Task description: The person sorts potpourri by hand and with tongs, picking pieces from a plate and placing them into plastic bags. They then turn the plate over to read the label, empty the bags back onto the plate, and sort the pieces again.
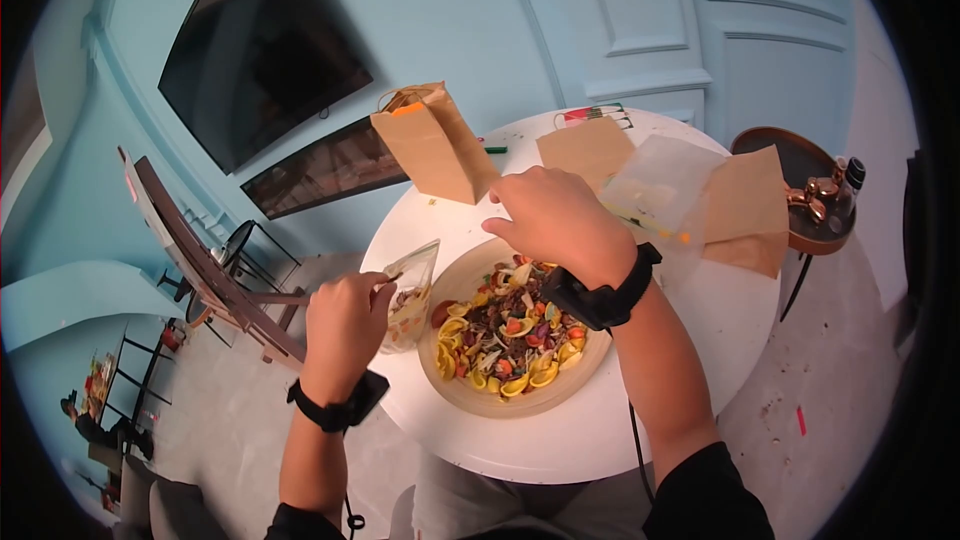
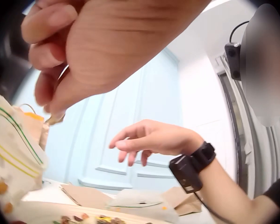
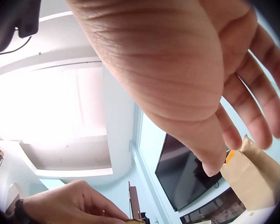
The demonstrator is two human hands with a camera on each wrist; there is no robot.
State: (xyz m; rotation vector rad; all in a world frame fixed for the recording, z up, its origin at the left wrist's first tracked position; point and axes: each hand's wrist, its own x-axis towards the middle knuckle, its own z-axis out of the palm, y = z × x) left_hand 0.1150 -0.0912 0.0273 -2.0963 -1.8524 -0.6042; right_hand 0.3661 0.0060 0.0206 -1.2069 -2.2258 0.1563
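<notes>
Between thumb and fingers, my left hand (image 1: 342,328) pinches a small brown piece (image 2: 56,118) over a clear zip bag (image 1: 408,315) with bits inside. That bag stands against the left side of a round beige plate (image 1: 468,402) heaped with yellow shell-shaped pieces (image 1: 543,376), dark shreds and red and orange bits. Above the plate's far edge hovers my right hand (image 1: 568,225), holding nothing. Its fingers are spread and relaxed in the right wrist view, with the palm (image 3: 163,60) showing.
A brown paper bag (image 1: 440,150) stands at the white table's (image 1: 470,450) far edge. Brown sheets (image 1: 590,150) and a flat clear bag (image 1: 655,180) lie at the right. Beyond them is a small round side table (image 1: 775,150) with copper items and a dark bottle (image 1: 850,185).
</notes>
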